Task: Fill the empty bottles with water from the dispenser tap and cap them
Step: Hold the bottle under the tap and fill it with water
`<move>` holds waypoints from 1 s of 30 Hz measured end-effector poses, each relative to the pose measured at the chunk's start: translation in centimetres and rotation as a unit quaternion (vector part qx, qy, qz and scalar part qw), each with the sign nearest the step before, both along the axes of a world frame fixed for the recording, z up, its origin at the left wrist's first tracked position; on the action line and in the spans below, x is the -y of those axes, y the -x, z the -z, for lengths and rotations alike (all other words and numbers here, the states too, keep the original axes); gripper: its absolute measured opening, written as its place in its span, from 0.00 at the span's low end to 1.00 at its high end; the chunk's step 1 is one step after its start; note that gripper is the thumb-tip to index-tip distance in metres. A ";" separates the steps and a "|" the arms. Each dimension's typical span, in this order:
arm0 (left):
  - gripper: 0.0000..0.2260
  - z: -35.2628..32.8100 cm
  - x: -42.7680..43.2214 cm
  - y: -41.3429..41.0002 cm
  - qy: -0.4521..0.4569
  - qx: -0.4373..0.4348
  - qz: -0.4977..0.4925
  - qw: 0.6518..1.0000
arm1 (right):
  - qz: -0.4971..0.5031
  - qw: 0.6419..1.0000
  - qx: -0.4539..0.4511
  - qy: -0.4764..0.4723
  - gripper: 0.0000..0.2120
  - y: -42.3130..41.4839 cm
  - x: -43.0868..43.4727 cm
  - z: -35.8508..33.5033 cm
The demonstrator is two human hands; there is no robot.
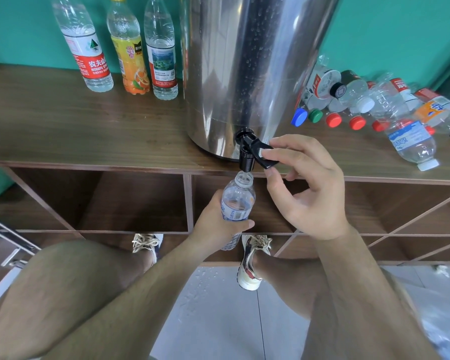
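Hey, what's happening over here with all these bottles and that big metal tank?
A person is filling bottles. Their left hand grips a small clear bottle, uncapped, with its mouth right under the black tap of the steel dispenser. Their right hand pinches the tap lever. Whether water is flowing is hard to tell. Three capped bottles stand on the counter to the left of the dispenser; a heap of bottles lies on its right.
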State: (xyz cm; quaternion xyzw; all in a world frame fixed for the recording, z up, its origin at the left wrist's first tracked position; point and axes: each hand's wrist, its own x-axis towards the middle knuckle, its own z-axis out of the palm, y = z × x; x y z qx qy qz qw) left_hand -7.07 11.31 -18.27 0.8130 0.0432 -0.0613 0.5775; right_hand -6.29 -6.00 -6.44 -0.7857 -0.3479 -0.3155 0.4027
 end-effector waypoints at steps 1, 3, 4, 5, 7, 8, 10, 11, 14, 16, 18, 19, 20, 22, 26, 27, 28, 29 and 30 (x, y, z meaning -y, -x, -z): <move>0.35 0.1 0.0 0.0 0.004 -0.001 -0.001 1.000 | 0.000 1.000 -0.001 -0.001 0.10 0.0 0.0 0.0; 0.35 0.1 0.0 0.0 0.008 -0.001 -0.004 1.000 | -0.001 1.000 -0.003 -0.003 0.10 0.1 0.0 0.0; 0.35 0.1 0.0 0.0 0.006 -0.001 -0.004 1.000 | -0.002 1.000 -0.004 -0.004 0.10 0.1 -0.1 0.0; 0.35 0.0 0.0 0.0 0.004 -0.001 -0.004 1.000 | -0.004 1.000 -0.005 -0.005 0.10 0.1 -0.1 0.0; 0.35 0.0 0.0 -0.1 0.001 0.000 -0.003 1.000 | -0.006 1.000 -0.007 -0.004 0.11 0.1 -0.1 0.0; 0.35 0.0 0.0 -0.1 0.001 0.000 -0.003 1.000 | -0.006 1.000 -0.008 -0.004 0.11 0.1 -0.1 -0.1; 0.35 0.0 0.0 -0.1 -0.002 0.002 -0.005 1.000 | -0.006 1.000 -0.008 -0.004 0.11 0.1 0.0 0.0; 0.35 0.0 0.1 -0.1 -0.004 0.003 -0.006 1.000 | -0.006 1.000 -0.008 -0.005 0.11 0.1 0.0 0.0; 0.35 0.0 0.1 -0.1 -0.006 0.007 -0.006 1.000 | -0.007 1.000 -0.007 -0.006 0.11 0.0 0.0 0.0; 0.35 0.0 0.1 0.0 -0.005 0.006 -0.004 1.000 | -0.007 1.000 -0.005 -0.006 0.11 0.0 0.0 0.0; 0.36 0.0 0.1 0.0 0.003 0.004 -0.004 1.000 | -0.007 1.000 -0.005 -0.006 0.10 0.0 0.0 0.0; 0.36 0.0 0.1 0.0 0.005 0.004 -0.004 1.000 | -0.007 1.000 -0.006 -0.007 0.10 0.0 0.0 0.0; 0.36 0.0 0.1 0.0 0.004 0.004 -0.005 1.000 | -0.007 1.000 -0.007 -0.008 0.10 0.0 0.0 0.0; 0.35 -0.1 0.1 0.0 0.002 0.005 -0.007 1.000 | -0.008 1.000 -0.008 -0.009 0.10 0.0 -0.1 -0.1; 0.35 -0.2 0.1 0.0 0.001 0.006 -0.005 1.000 | -0.011 1.000 -0.004 -0.011 0.10 0.0 -0.2 0.0; 0.35 -0.3 0.2 0.1 0.000 0.005 -0.005 1.000 | -0.012 1.000 -0.004 -0.011 0.10 0.0 -0.2 0.0; 0.35 -0.3 0.2 0.1 -0.001 0.004 -0.004 1.000 | -0.013 1.000 -0.005 -0.011 0.10 0.0 -0.2 0.0; 0.34 -0.4 0.2 0.2 -0.002 0.003 -0.005 1.000 | -0.014 1.000 -0.007 -0.012 0.10 -0.1 -0.1 0.0; 0.34 -0.4 0.2 0.2 -0.003 0.001 -0.005 1.000 | -0.015 1.000 -0.009 -0.014 0.10 -0.1 -0.1 0.1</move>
